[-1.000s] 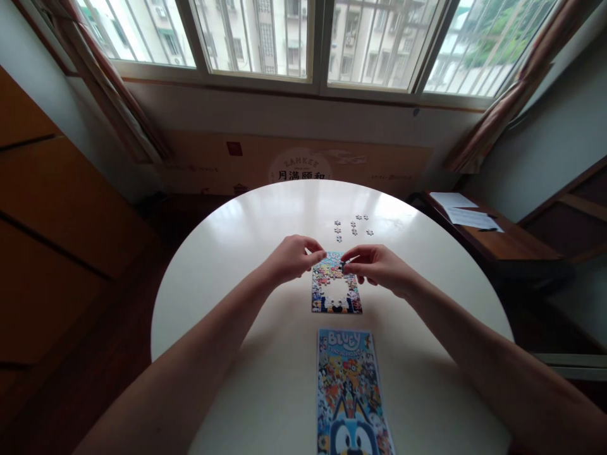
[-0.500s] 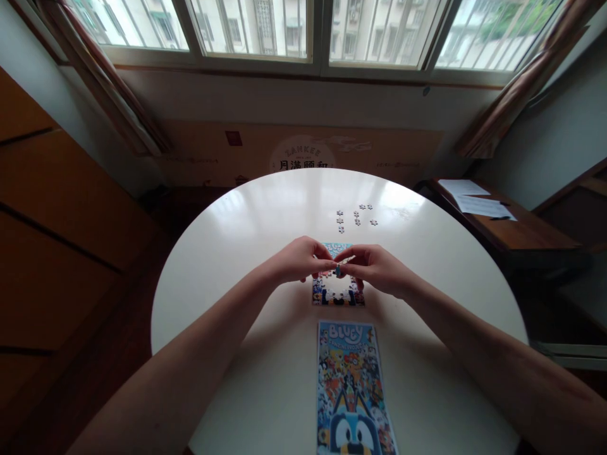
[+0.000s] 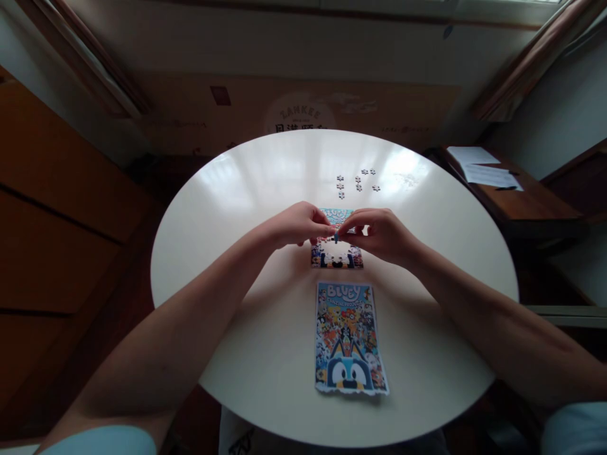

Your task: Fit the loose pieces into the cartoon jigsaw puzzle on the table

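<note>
A small puzzle piece point(image 3: 336, 237) is pinched between fingertips of the left hand point(image 3: 296, 224) and right hand point(image 3: 379, 234), held over the gap in the unfinished puzzle point(image 3: 336, 256), apparently for alignment; the reference picture point(image 3: 348, 338) lies nearer the body.

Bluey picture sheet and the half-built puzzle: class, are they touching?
Apart. The head view shows a strip of bare white table between the Bluey picture sheet and the near edge of the half-built puzzle.
</note>
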The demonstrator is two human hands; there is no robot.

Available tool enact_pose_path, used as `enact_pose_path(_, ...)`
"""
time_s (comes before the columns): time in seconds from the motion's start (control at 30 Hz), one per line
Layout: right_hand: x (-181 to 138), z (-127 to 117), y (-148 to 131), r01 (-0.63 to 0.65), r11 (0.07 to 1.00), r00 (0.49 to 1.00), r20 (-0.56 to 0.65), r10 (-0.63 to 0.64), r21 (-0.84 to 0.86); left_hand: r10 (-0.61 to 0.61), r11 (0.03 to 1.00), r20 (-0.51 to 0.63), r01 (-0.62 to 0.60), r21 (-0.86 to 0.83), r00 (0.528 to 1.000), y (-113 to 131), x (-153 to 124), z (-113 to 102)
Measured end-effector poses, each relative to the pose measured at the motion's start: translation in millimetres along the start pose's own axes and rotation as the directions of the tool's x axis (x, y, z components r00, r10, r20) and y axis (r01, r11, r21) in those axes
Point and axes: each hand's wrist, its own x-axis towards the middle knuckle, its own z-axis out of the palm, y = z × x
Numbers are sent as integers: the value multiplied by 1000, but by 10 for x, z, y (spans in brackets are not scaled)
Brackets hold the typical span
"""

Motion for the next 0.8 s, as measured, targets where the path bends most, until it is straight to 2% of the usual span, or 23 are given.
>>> enact_pose_path(0.17, -6, -12, 0, 69, 998, 997, 20, -68, -7, -54, 998, 12, 53, 23, 998, 45, -38, -17)
enact_pose_path(0.37, -24, -43, -15, -11, 998, 999, 48, 14, -56, -21, 997, 35, 23, -80, 999, 0, 6, 0)
enact_pose_path(0.47, -30, -55, -11, -5, 997, 998, 57, 10, -82, -20, 996, 42, 24, -90, 999, -5, 5, 2)
enact_pose_path(0.67, -21, -56, 57, 98, 995, 988, 121, -96, -12, -6, 1000, 114, 5, 6, 993, 18, -40, -21)
enact_pose_path(0.8, -21, -47, 109, 109, 994, 984, 142, -109, 2, 4, 998, 90, -9, 59, 996, -47, -6, -35)
